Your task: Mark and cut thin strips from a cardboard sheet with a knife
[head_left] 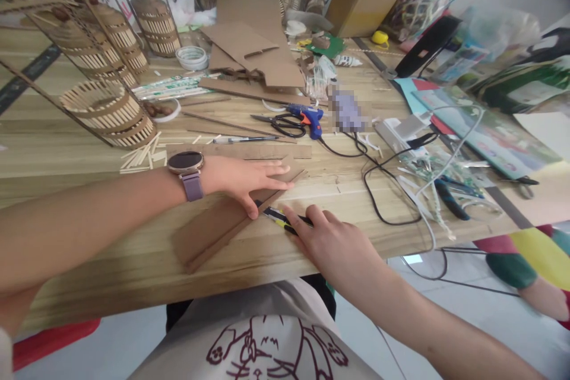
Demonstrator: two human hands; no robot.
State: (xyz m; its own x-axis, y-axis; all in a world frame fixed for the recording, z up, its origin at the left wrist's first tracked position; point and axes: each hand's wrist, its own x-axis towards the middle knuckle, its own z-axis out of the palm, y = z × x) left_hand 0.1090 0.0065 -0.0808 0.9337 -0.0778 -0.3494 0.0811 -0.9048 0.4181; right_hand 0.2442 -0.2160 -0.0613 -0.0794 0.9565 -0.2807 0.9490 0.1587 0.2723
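A narrow piece of brown cardboard (200,231) lies at a slant near the table's front edge. Pressed flat on its upper part, with fingers spread, is my left hand (249,181); a watch (186,161) sits on that wrist. My right hand (327,231) is closed around a black and yellow utility knife (278,218). The knife's front end meets the cardboard's right edge, close beside my left thumb. A thin strip runs along that edge of the cardboard. Whether the blade has gone into the cardboard I cannot tell.
Beyond my hands lie scissors (285,124), a blue glue gun (312,119) and a pen (244,139). Slatted baskets (111,113) stand at left, cardboard sheets (253,41) at the back. Cables (369,190) and pliers (449,197) are on the right.
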